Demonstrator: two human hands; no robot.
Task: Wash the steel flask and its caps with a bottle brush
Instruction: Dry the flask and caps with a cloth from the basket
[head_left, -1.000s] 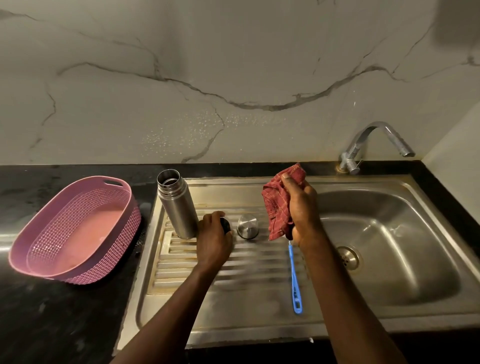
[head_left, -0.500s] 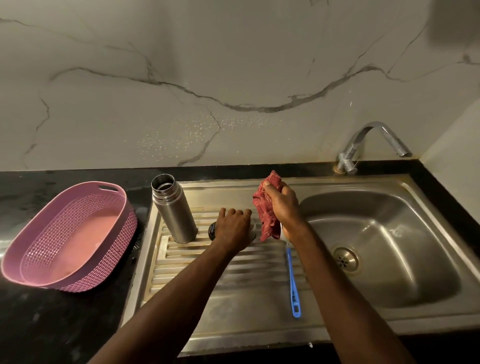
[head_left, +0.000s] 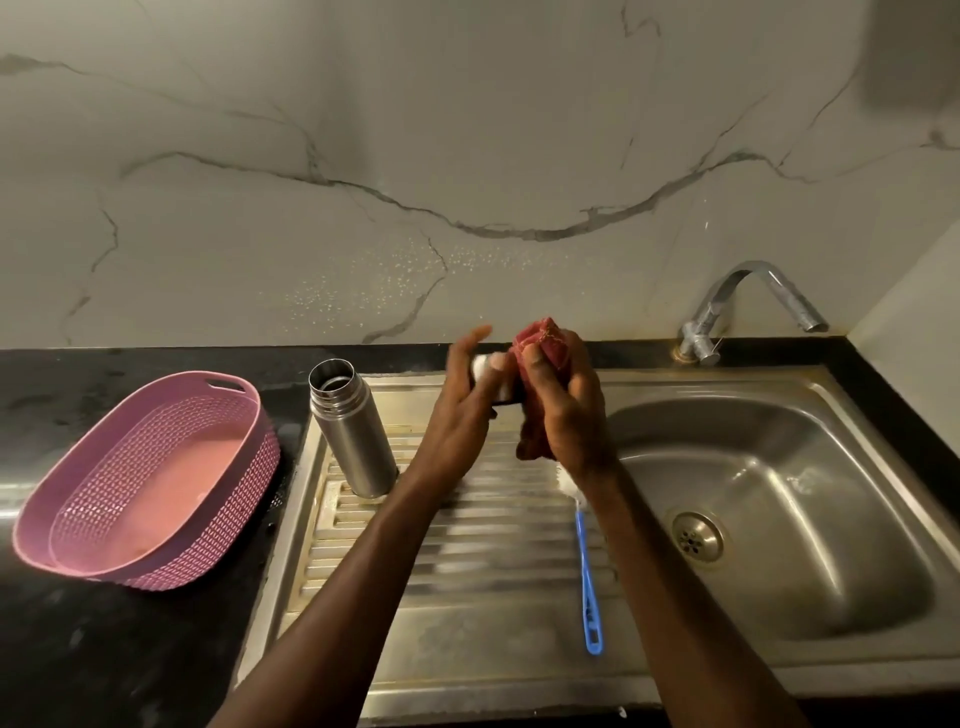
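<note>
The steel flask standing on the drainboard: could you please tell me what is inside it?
The steel flask stands upright and uncapped. Through its open mouth only the threaded neck and a dark interior show; whether any water or soap remains deeper inside cannot be seen.

Basket (head_left: 156, 483): pink, perforated — on the black counter (head_left: 78, 649), left of the sink.
Tap (head_left: 748, 306): chrome, behind the basin (head_left: 810, 519).
Wall (head_left: 415, 156): veined marble — water-speckled.
</note>
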